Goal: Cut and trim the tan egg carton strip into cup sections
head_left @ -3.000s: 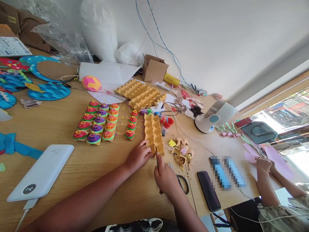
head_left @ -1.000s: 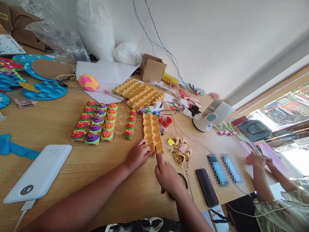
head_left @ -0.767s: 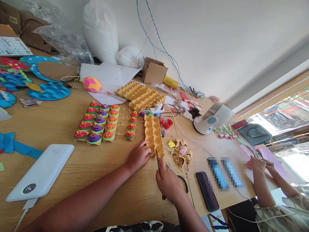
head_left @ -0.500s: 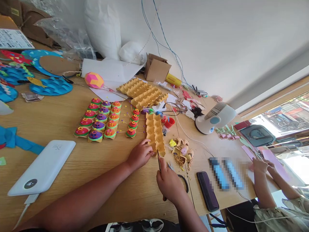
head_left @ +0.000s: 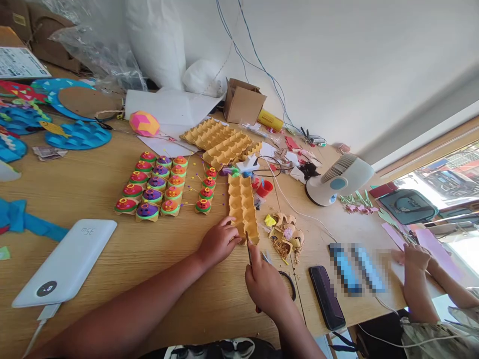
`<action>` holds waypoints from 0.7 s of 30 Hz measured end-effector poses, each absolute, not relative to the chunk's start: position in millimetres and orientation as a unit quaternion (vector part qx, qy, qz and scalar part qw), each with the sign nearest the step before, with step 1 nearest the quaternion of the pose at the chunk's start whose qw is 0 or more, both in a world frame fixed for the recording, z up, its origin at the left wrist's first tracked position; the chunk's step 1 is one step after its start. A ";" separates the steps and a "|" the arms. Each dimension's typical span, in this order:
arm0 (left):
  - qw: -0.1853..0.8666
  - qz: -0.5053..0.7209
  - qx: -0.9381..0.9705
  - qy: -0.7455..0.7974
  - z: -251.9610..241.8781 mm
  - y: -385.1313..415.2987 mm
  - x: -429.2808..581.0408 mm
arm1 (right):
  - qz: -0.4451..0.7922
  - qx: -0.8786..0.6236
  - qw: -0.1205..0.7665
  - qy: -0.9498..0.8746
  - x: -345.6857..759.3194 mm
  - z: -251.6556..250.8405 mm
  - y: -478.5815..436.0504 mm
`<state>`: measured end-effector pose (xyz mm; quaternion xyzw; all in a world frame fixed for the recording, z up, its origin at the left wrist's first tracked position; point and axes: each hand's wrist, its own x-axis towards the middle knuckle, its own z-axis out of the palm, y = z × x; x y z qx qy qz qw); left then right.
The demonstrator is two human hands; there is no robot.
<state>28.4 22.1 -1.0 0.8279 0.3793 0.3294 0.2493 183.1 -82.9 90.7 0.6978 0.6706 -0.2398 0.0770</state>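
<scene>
A narrow yellow egg-carton strip (head_left: pixel 242 207) lies on the wooden table (head_left: pixel 93 199) in front of me. My left hand (head_left: pixel 218 242) presses on the strip's near left corner, fingers curled on the cardboard. My right hand (head_left: pixel 266 285) is closed around a thin knife (head_left: pixel 249 245) whose blade points up into the strip's near end. Carton scraps and crumbs (head_left: pixel 285 236) lie just right of the strip.
Painted carton cups (head_left: pixel 157 187) stand in rows to the left, more egg trays (head_left: pixel 220 142) behind. A white power bank (head_left: pixel 63 262), black scissors (head_left: pixel 288 284), a dark phone (head_left: pixel 327 304) and a small fan (head_left: pixel 339 179) sit around. Another person's hands (head_left: pixel 413 257) work with pink paper at the right edge.
My hands have stayed at the strip's near end with the knife held against it; only my view has shifted slightly. The other person's hands have moved a little over the pink paper.
</scene>
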 end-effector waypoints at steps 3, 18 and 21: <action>0.249 0.330 0.827 0.381 -1.0 21.9 28.7 | -0.236 0.700 0.061 0.671 181.2 87.9 -73.7; 0.248 0.329 0.827 0.383 2.1 21.8 28.7 | -0.265 0.698 0.027 0.665 186.6 86.4 -85.2; 0.249 0.330 0.827 0.382 3.3 21.5 28.2 | -0.261 0.700 0.013 0.664 183.8 85.7 -75.2</action>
